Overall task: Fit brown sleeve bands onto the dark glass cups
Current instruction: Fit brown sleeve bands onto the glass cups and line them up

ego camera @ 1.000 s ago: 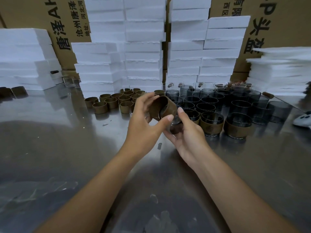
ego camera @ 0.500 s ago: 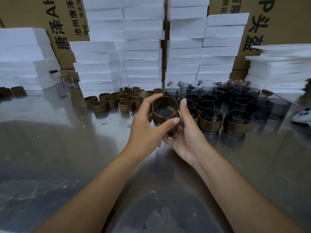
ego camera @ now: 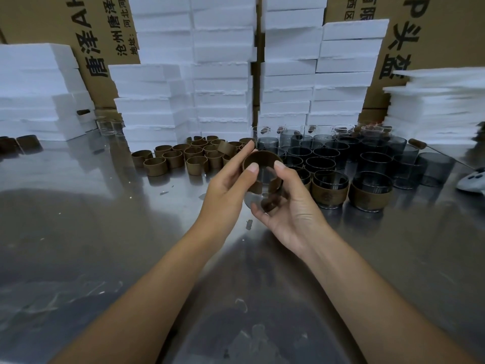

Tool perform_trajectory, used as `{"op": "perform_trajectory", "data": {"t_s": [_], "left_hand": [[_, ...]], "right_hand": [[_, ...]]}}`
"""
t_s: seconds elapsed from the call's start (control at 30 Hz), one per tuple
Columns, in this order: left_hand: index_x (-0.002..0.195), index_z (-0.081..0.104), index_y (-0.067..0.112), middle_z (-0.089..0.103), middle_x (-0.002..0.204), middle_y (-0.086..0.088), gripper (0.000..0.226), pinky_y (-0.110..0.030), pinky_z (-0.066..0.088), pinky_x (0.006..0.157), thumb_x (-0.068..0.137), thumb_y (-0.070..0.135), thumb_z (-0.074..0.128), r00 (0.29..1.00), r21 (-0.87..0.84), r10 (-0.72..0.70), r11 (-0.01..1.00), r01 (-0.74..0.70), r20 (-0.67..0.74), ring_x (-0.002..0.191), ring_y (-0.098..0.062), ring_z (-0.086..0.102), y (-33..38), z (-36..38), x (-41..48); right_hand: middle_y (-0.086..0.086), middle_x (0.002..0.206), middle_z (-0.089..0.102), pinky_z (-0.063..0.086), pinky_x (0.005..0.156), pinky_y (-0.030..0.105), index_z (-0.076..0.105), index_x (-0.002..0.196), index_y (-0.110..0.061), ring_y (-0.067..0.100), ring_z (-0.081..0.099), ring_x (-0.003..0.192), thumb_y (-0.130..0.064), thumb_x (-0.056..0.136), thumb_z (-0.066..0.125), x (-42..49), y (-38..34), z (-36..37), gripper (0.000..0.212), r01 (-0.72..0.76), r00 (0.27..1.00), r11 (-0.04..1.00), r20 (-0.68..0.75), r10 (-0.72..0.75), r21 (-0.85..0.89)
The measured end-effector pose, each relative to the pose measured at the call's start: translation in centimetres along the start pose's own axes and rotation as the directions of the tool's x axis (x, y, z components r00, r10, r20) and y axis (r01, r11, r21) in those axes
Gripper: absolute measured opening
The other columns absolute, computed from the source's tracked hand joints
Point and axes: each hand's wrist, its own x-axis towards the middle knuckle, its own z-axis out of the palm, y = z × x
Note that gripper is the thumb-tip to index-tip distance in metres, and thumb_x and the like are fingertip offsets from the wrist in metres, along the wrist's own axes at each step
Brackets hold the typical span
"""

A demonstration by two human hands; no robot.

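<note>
In hand: we hold one dark glass cup (ego camera: 263, 187) above the steel table (ego camera: 78, 232), with a brown sleeve band (ego camera: 258, 164) already around its upper part.
Left hand (ego camera: 225, 198): our thumb and forefinger pinch the band's near rim, the other fingers curled behind it.
Right hand (ego camera: 291, 208): it cradles the cup from below, fingers curled around the base and thumb pressed on the rim.
Step, as we judge it: the band is being slid along the glass and does not yet look seated.
Done: two banded cups (ego camera: 330, 189) stand just right of our hands, and perhaps more behind, partly hidden.
Left to do: a large cluster of bare dark cups (ego camera: 375, 161) and a group of loose bands (ego camera: 168, 158), so we reckon most of the work remains.
Writing: the cardboard cartons (ego camera: 99, 30) behind the white foam stacks (ego camera: 223, 74) carry Chinese print; we read "唐泽", "沧州唐泽" and "河北" on the left one, "头盔" on the right.
Band mark: a round emblem shows on the banded cups, too small to read.
</note>
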Motion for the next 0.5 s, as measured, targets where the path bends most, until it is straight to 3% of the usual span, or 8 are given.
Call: {"op": "perform_trajectory", "data": {"t_s": [0.1,0.2,0.37,0.5], "left_hand": [[0.131,0.053,0.034,0.068,0.117,0.014,0.056,-0.021,0.045,0.096,0.077,0.043,0.066,0.996,-0.086,-0.092,0.992,0.091,-0.006,0.111,0.003,0.059,-0.19,-0.04,0.13],[0.124,0.061,0.028,0.068,0.117,0.007,0.047,-0.034,0.047,0.094,0.081,0.046,0.064,0.981,-0.104,-0.193,0.975,0.194,0.028,0.113,-0.006,0.060,-0.46,-0.07,0.15],[0.105,0.071,0.029,0.072,0.107,0.004,0.029,-0.031,0.054,0.080,0.083,0.044,0.061,0.968,-0.187,-0.239,0.950,0.250,0.081,0.100,-0.010,0.066,-0.54,-0.04,-0.01],[0.101,0.072,0.029,0.073,0.103,0.003,0.022,-0.025,0.054,0.075,0.083,0.036,0.062,0.971,-0.216,-0.224,0.947,0.237,0.085,0.097,-0.011,0.068,-0.51,-0.06,-0.02]], "right_hand": [[0.001,0.081,0.073,0.057,0.067,0.028,0.069,0.092,-0.018,0.020,0.065,0.091,-0.037,0.057,0.074,0.04,-0.12,0.00,0.039,0.002,1.000,0.999,-0.021,-0.001,0.040],[0.004,0.089,0.071,0.057,0.075,0.030,0.068,0.096,-0.016,0.021,0.066,0.093,-0.034,0.069,0.071,0.05,-0.24,-0.01,0.033,-0.002,0.999,0.999,-0.036,0.003,0.041],[0.007,0.094,0.070,0.056,0.084,0.036,0.068,0.094,-0.013,0.024,0.066,0.098,-0.033,0.082,0.067,0.26,-0.10,-0.14,0.023,0.003,0.998,0.999,-0.057,-0.001,0.039],[0.010,0.096,0.072,0.058,0.080,0.034,0.069,0.097,-0.013,0.026,0.067,0.099,-0.037,0.062,0.073,0.22,-0.14,-0.08,0.043,0.020,0.999,0.999,-0.028,-0.019,0.050]]}}
